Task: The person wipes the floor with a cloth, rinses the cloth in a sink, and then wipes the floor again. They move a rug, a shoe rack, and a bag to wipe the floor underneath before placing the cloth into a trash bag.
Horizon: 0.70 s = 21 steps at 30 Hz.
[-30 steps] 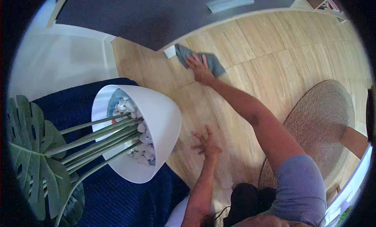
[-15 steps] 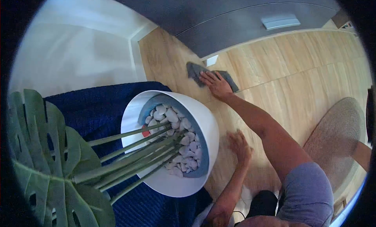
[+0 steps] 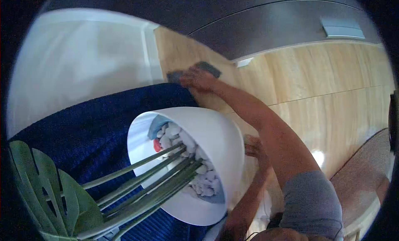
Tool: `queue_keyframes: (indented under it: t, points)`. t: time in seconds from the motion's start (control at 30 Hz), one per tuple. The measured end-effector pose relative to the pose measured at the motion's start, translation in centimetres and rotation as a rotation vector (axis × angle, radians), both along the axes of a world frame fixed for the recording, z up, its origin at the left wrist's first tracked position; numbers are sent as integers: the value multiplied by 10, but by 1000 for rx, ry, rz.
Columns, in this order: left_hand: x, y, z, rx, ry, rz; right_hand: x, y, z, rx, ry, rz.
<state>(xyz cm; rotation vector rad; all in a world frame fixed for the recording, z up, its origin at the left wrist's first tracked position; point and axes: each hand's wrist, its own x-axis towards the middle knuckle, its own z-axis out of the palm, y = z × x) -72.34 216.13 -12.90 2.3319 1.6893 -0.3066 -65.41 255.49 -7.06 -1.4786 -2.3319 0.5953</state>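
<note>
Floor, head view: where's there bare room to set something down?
The widest bare floor lies between the dark cabinet, the woven mat and the right arm. A narrower wedge lies bare between the white wall, the cabinet and the cloth under the right hand. It's crowded beside the white pot, near the left hand.

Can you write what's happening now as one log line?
right hand: on cloth, blurred | cloth: on floor, near blue mat | left hand: beside pot, partly hidden

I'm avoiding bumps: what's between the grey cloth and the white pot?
In the head view, some blue fabric and wooden floor lie between the cloth and the pot.
</note>
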Motion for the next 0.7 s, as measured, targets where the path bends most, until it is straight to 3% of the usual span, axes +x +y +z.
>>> queue_keyframes:
  t: [0.07,0.1,0.17,0.27,0.33,0.4,0.43,0.47,0.5,0.53,0.57,0.6,0.63,0.7]
  points:
    - [1,12,8,210,125,-179,-10,-39,-55,275,94,8]
    - [16,17,35,199,100,-205,17,-73,-40,281,29,60]
    - [39,52,114,-579,12,109,80,-140,-23,314,9,110]
    - [39,43,98,-445,56,78,211,-224,-4,308,33,164]
    - [33,39,102,-443,-45,29,306,-230,-12,-5,-120,-198]
    - [46,41,113,-421,-150,-24,413,-239,-5,46,92,-549]
    - [52,42,121,-423,-40,25,452,-247,-25,145,-896,-493]
    - [61,43,129,-421,72,68,480,-262,1,85,-366,-864]
    - [62,44,130,-421,81,36,507,-281,-8,146,-357,-1052]
    - [65,46,126,-449,98,66,531,-305,6,46,-537,-1066]
    - [69,47,120,-483,114,98,545,-333,19,83,-532,-1193]
    - [87,48,124,-487,111,69,565,-363,16,270,-488,-1351]
    - [122,50,131,-415,27,13,589,-388,9,470,-436,-1496]
    - [166,69,128,-348,-218,-215,592,-405,4,395,-519,-1571]
